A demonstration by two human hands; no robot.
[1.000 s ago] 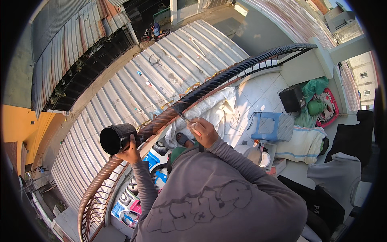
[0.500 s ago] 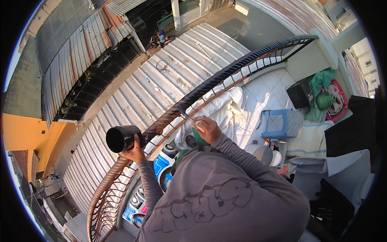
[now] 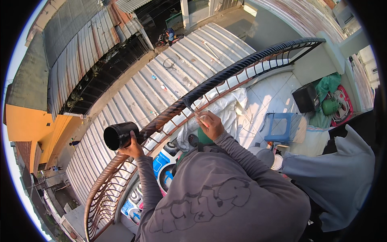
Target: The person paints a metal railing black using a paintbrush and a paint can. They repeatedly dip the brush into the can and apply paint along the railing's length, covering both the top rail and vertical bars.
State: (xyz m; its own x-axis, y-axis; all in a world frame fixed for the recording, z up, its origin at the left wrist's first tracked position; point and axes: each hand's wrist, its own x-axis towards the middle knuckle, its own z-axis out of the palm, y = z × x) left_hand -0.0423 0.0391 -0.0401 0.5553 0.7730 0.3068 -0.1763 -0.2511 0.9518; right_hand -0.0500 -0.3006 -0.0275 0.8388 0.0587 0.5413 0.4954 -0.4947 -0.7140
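Observation:
A curved twisted-metal handrail (image 3: 161, 121) runs past me, glossy black on its far stretch and brown on the near one. My right hand (image 3: 210, 124) is closed around the handle of a paintbrush (image 3: 192, 109). The brush's dark bristles touch the rail where black meets brown. My left hand (image 3: 134, 149) grips a dark paint can (image 3: 117, 137), tilted with its mouth to the left, beside the rail. Shadow hides how much paint is inside.
Beyond the railing lies a ribbed metal roof (image 3: 137, 92) below. On the balcony side are a white sheet (image 3: 229, 103), a blue plastic stool (image 3: 280, 127), a black box (image 3: 305, 98), a green helmet (image 3: 330, 106) and a hanging grey cloth (image 3: 334, 173).
The whole view has shifted slightly. The brush stays on the rail near the black edge, its handle tilted a little differently. At the right, the grey cloth has swung and spread out.

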